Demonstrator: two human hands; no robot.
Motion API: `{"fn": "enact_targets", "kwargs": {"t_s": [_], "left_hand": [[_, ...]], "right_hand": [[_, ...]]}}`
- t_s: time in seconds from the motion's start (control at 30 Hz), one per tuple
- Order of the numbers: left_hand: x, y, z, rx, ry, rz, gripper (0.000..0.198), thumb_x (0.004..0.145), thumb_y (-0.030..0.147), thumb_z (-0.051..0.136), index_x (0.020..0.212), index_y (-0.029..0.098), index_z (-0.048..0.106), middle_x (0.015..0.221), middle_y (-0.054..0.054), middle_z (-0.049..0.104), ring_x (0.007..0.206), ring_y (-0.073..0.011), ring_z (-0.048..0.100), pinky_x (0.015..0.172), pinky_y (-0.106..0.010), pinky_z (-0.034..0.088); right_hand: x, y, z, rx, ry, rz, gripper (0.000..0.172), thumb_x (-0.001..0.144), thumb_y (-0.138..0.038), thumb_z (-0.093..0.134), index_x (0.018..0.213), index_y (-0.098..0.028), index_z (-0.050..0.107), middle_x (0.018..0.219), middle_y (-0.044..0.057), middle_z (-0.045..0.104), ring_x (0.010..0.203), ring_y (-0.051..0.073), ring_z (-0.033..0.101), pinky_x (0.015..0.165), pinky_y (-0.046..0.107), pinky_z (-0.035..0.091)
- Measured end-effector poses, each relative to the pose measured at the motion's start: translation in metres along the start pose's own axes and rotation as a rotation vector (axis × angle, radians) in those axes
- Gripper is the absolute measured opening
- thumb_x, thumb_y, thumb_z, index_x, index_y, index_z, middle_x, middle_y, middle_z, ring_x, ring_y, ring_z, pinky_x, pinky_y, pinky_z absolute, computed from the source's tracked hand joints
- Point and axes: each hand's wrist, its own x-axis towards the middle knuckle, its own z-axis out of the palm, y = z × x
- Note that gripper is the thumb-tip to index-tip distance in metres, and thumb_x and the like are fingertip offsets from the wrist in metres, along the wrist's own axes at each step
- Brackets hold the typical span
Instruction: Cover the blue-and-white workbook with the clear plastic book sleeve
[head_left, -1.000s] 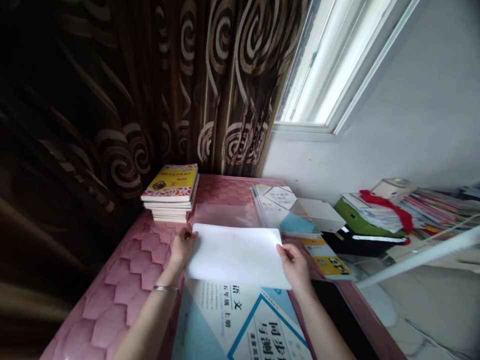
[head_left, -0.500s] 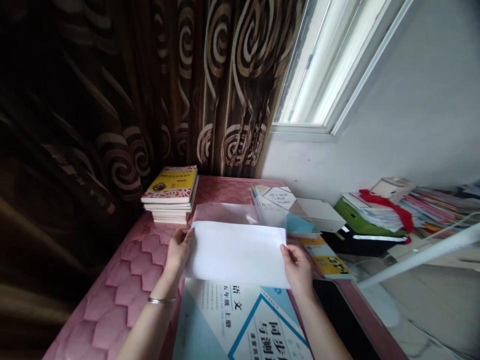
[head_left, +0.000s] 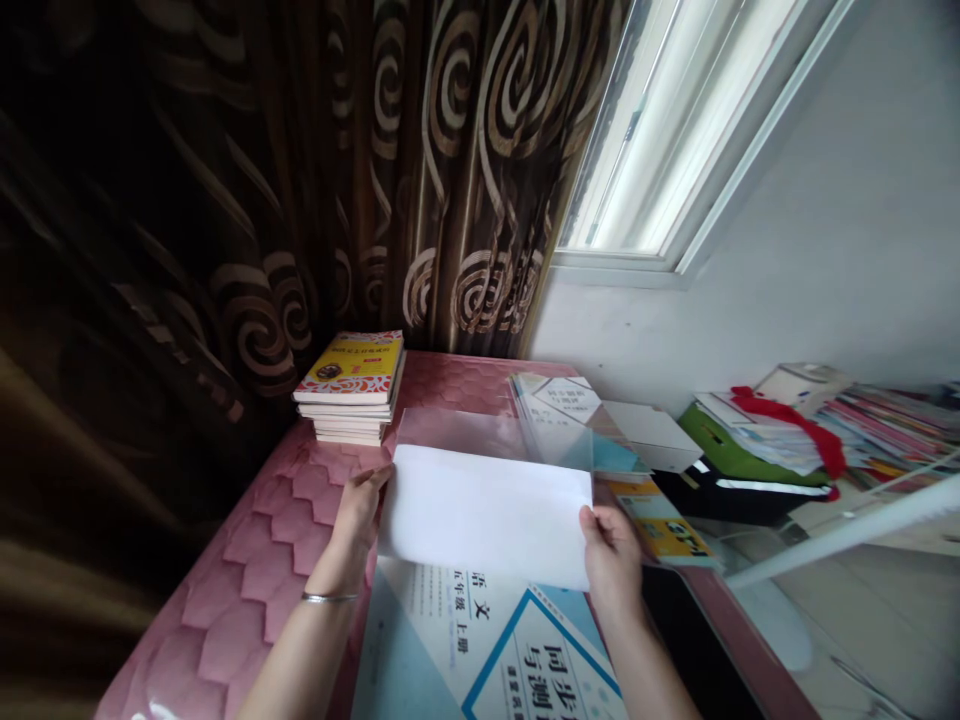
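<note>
My left hand (head_left: 361, 503) pinches the left edge of a white sheet of paper (head_left: 486, 515). At the sheet's right edge my right hand (head_left: 611, 550) grips it between thumb and fingers. A clear plastic sheet (head_left: 457, 430) sticks out beyond the paper's far edge; whether the two are joined I cannot tell. Beneath the paper's near edge lies a blue and white workbook (head_left: 487, 650) with Chinese print, its far part hidden by the paper. A bracelet is on my left wrist.
A stack of books (head_left: 352, 385) with a yellow cover on top stands at the back left of the pink quilted table (head_left: 247, 590). More books (head_left: 570, 410) lie back right, near a dark flat object (head_left: 694, 640). A patterned curtain (head_left: 450, 180) hangs behind; papers and a green box (head_left: 720, 440) are at right.
The view has shifted slightly, so most things appear a little further right. Both hands still hold the paper, whose right side now sits slightly lower in view.
</note>
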Motion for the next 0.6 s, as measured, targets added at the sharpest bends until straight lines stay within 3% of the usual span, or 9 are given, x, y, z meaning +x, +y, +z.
{"fn": "enact_targets", "kwargs": {"t_s": [0.2, 0.4, 0.6], "left_hand": [[-0.009, -0.002, -0.001, -0.052, 0.010, 0.053, 0.040, 0.042, 0.040, 0.084, 0.063, 0.012, 0.064, 0.058, -0.002, 0.065, 0.057, -0.0134, 0.056, 0.056, -0.023, 0.041], [-0.019, -0.008, -0.005, 0.139, 0.128, 0.146, 0.051, 0.045, 0.055, 0.081, 0.066, 0.011, 0.067, 0.054, 0.001, 0.061, 0.051, -0.0103, 0.049, 0.050, -0.021, 0.033], [-0.018, -0.005, -0.008, 0.025, -0.016, 0.145, 0.041, 0.050, 0.048, 0.080, 0.065, 0.013, 0.065, 0.060, -0.002, 0.064, 0.059, -0.0149, 0.058, 0.056, -0.023, 0.042]], "right_hand": [[-0.006, -0.006, 0.001, 0.021, 0.034, 0.026, 0.042, 0.072, -0.061, 0.057, 0.069, -0.020, 0.052, 0.066, 0.000, 0.054, 0.064, 0.017, 0.047, 0.061, 0.029, 0.038], [-0.008, -0.006, 0.005, 0.002, 0.075, -0.006, 0.045, 0.072, -0.064, 0.056, 0.069, -0.020, 0.052, 0.066, 0.001, 0.055, 0.066, 0.018, 0.048, 0.065, 0.030, 0.039], [-0.005, -0.006, 0.004, -0.037, 0.040, -0.027, 0.047, 0.072, -0.068, 0.054, 0.067, -0.021, 0.052, 0.064, 0.001, 0.055, 0.065, 0.018, 0.049, 0.063, 0.030, 0.040]]}}
